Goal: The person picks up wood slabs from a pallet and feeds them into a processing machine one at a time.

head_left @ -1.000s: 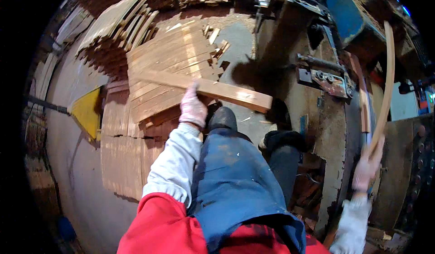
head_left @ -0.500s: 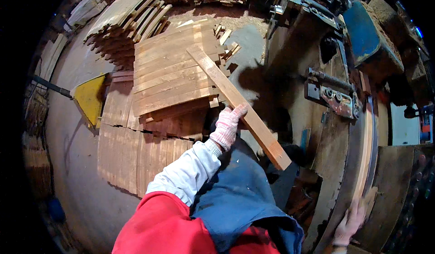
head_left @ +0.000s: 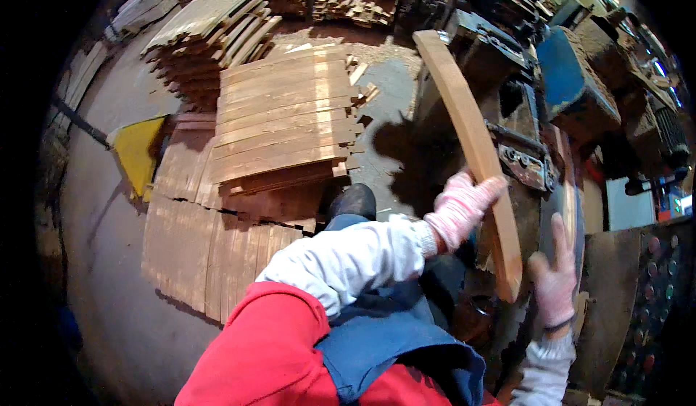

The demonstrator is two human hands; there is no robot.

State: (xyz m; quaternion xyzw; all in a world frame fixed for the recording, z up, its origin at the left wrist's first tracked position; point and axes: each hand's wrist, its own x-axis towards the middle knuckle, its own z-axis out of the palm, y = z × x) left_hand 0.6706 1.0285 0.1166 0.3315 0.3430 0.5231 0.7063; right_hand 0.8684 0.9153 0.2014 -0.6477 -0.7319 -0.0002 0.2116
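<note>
My left hand [head_left: 460, 210], in a pink and white knit glove, is closed around the lower half of a wooden board [head_left: 464, 109]. The board is slightly curved and slants up and away, held in the air between the stack and the machine. To the right, my gloved right hand [head_left: 557, 283] has its index finger stretched forward and its thumb apart, with nothing held. It is over the near end of the machine bed, beside a long wooden strip [head_left: 569, 210] lying along the fence. Whether the fingers touch that strip I cannot tell.
A stack of boards [head_left: 279, 116] sits left of centre on a lower layer of boards [head_left: 196, 254]. Behind it stands a taller pile of curved pieces [head_left: 210, 36]. A yellow metal plate [head_left: 138, 156] is at left. The machine has a roller unit [head_left: 522, 163], blue hood [head_left: 573, 72] and button panel [head_left: 649, 304].
My left hand has carried the board rightward from the stack toward the machine, tipping it more upright. My right hand has moved forward and up along the bed, its index finger now extended.
</note>
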